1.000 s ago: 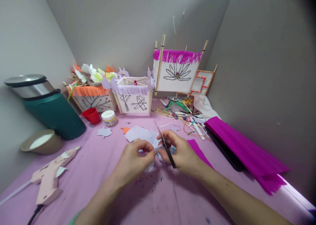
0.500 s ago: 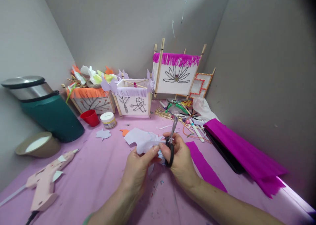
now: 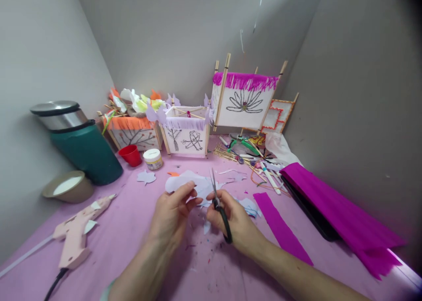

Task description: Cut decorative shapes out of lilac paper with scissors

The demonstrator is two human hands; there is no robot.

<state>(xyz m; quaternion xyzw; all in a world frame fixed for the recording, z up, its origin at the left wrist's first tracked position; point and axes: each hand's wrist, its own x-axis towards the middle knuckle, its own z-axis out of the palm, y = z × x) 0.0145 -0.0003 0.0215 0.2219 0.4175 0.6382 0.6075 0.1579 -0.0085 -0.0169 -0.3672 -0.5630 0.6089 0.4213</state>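
My left hand [image 3: 171, 215] pinches a piece of pale lavender paper [image 3: 174, 183] between thumb and fingers. The paper curls out past the fingertips. In my right hand [image 3: 235, 222] are small scissors [image 3: 226, 225] with black handles, their blades pointing up and away from me, a little right of the paper. Beyond the hands lies more lavender paper, partly hidden by the fingers. Paper scraps [image 3: 249, 206] with blue lines rest just right of the right hand. A cut-out lavender shape [image 3: 146, 177] lies flat to the left.
A glue gun [image 3: 74, 235], a bowl [image 3: 82, 191], a green tumbler [image 3: 89, 153], a red cup [image 3: 131, 156] and a white jar [image 3: 153, 160] stand left. Paper lanterns [image 3: 184, 139] line the back. Sticks and markers [image 3: 270, 178], a magenta strip [image 3: 283, 230] and magenta paper [image 3: 336, 208] lie right.
My hands have moved apart. The scissors have tilted left and come away from the left hand, while the paper stays in the left fingers. The view has turned slightly left.
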